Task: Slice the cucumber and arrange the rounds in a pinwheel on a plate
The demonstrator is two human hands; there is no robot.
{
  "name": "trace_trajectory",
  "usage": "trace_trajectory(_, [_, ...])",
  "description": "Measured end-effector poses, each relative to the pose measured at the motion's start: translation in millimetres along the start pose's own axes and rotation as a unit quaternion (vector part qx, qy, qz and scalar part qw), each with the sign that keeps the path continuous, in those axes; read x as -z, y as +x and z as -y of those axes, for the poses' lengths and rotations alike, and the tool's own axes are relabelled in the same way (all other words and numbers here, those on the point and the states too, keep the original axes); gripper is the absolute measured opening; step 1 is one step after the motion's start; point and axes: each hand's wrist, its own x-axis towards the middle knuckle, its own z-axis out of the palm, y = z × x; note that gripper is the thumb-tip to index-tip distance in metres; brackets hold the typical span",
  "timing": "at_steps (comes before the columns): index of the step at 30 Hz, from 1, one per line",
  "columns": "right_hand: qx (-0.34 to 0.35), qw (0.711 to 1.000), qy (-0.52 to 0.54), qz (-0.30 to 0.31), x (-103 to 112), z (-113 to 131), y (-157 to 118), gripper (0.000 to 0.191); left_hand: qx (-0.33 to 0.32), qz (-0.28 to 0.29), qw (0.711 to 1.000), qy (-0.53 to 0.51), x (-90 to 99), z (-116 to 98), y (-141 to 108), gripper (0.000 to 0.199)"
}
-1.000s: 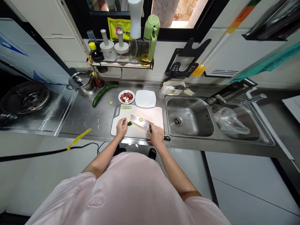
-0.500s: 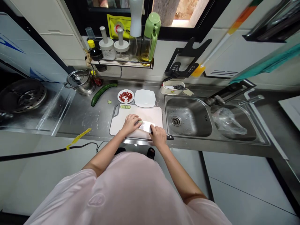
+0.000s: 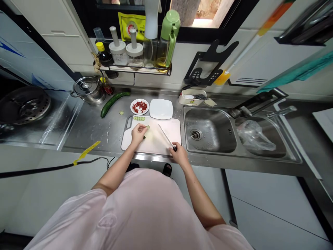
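Between the fingertips of my left hand [image 3: 138, 134] is a thin cucumber slice [image 3: 147, 127], held just above the white cutting board [image 3: 156, 147]. A dark green bit of cucumber shows beneath that hand, mostly hidden by it. My right hand [image 3: 179, 153] is wrapped round the black handle of a kitchen knife [image 3: 166, 136]; its blade points away from me over the right half of the board. A short row of overlapping cucumber slices [image 3: 139, 118] lies along the board's far left edge.
Behind the board stand a small plate of chopped red pieces [image 3: 139, 106] and a white square plate [image 3: 161, 109]. A whole cucumber [image 3: 111, 104] and a pot [image 3: 88, 90] are to the left. The sink [image 3: 210, 130] borders the board's right side.
The knife has swung from lying across the board to pointing away, moving right with my right hand. My left hand has shifted left, now with a slice in its fingertips.
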Motion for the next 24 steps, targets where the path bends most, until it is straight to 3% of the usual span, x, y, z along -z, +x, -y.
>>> trace_trajectory(6, [0.047, 0.998, 0.028, -0.001, 0, -7, 1, 0.052, 0.064, -0.047, 0.996, -0.046, 3.3, 43, 28, 0.02])
trace_trajectory(10, [0.054, 0.995, 0.05, -0.065, -5, -8, 5, 0.054, 0.066, -0.043, 0.997, -0.005, -3.5, 57, 49, 0.017])
trace_trajectory(15, [0.013, 0.995, 0.029, -0.096, -8, -10, 12, 0.034, 0.045, -0.037, 0.994, 0.09, -14.2, 62, 76, 0.012])
trace_trajectory(24, [0.017, 0.993, 0.046, -0.105, -10, -11, 12, 0.029, 0.019, -0.016, 0.964, 0.263, -22.1, 55, 92, 0.018])
